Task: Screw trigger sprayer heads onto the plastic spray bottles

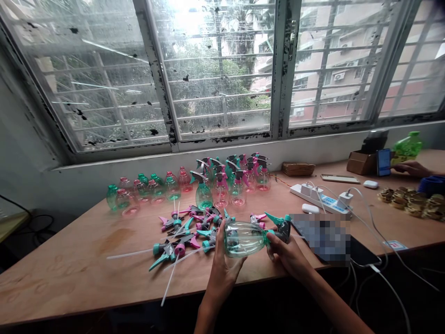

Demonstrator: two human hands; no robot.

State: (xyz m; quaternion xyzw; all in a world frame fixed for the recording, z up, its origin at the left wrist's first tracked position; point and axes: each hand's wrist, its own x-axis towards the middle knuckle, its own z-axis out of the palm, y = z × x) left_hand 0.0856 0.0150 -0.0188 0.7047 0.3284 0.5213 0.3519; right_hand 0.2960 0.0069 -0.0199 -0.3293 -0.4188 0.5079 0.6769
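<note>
Spreading across the lower half of the frame, the table point(79, 278) is carrying bottles and spray heads at different stages. Around the centre, a cluster of fitted spray bottles point(238, 194) is standing upright, pink and green ones mixed; this portion is looking done. To its left, a group of bare bottles point(156, 192) is standing with uncapped necks, seemingly waiting for heads. In front of both, at lower centre, a loose pile of spray heads point(177, 225) is lying unattached, so a good share, perhaps close to half, is appearing to be left.

Right of that pile, near the table's front edge, a clear green bottle point(245, 239) is being held on its side, its base pointing left and its neck right. The left hand point(224, 269) is cupping the base end, its fingers curving partway around. The right hand point(283, 253) is closing around the neck end, pinching a grey and teal spray head point(284, 229) where it is meeting the bottle. Whether that head is sitting fully tight is not showing. Smallest of all, thin white tubes point(130, 254) are poking out of the pile in several directions.
</note>
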